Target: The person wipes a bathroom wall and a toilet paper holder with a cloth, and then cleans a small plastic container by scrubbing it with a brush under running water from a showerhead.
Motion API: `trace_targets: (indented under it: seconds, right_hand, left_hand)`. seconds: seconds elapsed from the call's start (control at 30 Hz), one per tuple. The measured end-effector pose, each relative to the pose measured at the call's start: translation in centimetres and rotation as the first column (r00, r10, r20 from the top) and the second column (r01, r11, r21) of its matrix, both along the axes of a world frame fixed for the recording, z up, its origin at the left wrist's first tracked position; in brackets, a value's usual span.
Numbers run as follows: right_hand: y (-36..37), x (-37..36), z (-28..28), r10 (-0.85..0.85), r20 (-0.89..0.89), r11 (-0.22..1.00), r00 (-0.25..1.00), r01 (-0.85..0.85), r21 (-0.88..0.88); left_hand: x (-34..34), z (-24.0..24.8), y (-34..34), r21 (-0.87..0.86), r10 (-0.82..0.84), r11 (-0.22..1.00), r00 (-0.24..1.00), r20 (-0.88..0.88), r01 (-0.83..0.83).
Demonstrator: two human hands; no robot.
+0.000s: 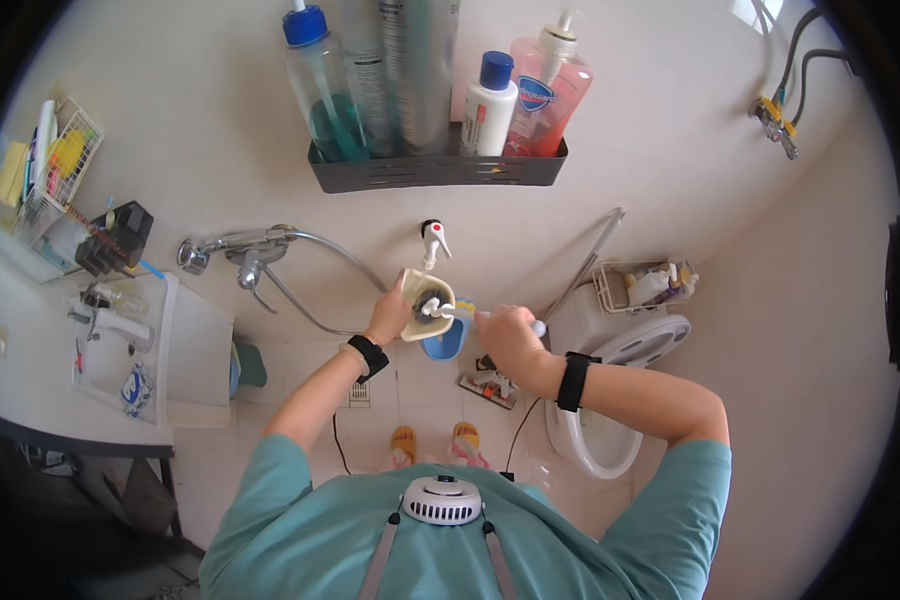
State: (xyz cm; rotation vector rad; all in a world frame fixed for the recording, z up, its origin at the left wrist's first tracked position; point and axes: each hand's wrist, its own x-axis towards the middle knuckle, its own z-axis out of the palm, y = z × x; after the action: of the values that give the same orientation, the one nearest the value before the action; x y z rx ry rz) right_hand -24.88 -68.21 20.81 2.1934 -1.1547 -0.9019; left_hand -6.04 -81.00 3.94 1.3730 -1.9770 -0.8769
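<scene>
My left hand [390, 317] is closed round the side of a cream plastic container [415, 330] and tilts its open top toward me. A white-handled brush [458, 313] has its dark bristled head inside that container. My right hand [511, 345] grips the brush's handle, whose end shows past my fist. Just beyond the container, a small white tap [433, 243] sticks out from the wall. Below, a blue plastic container [444, 343] is partly covered by the cream one.
A dark shelf [440, 174] on the wall carries several bottles. At the right stands a toilet [595, 440], with a wire basket [610, 290] on its tank. A shower mixer [252, 252] and a washbasin [120, 385] are at the left. A floor squeegee [488, 388] lies near my feet.
</scene>
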Motion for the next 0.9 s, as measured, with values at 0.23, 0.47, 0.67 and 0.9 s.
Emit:
trace_targets:
  seconds: [0.23, 0.47, 0.67, 0.9]
  right_hand:
    - [0.8, 4.9, -3.0, -0.075, -0.143, 0.992, 0.987, 0.088, 0.087]
    - [0.2, 0.8, -3.9, -0.327, 0.607, 0.937, 0.724, 0.166, 0.306]
    - [0.4, -4.2, -11.0, -0.903, 0.155, 0.251, -0.4, -0.199, 0.947]
    - [0.7, -3.0, -10.8, -0.264, -0.915, 0.335, -0.305, -0.919, 0.209]
  left_hand:
    - [-1.0, -0.9, -0.5, -0.141, -0.04, 0.99, 0.995, -0.09, 0.027]
    - [0.3, -3.7, -0.7, -0.089, 0.002, 0.996, 0.978, -0.209, -0.021]
    - [0.3, -2.0, 0.7, 0.01, 0.148, 0.989, 0.976, -0.158, -0.148]
    - [0.6, -3.8, 4.1, -0.068, 0.128, 0.988, 0.982, -0.142, -0.139]
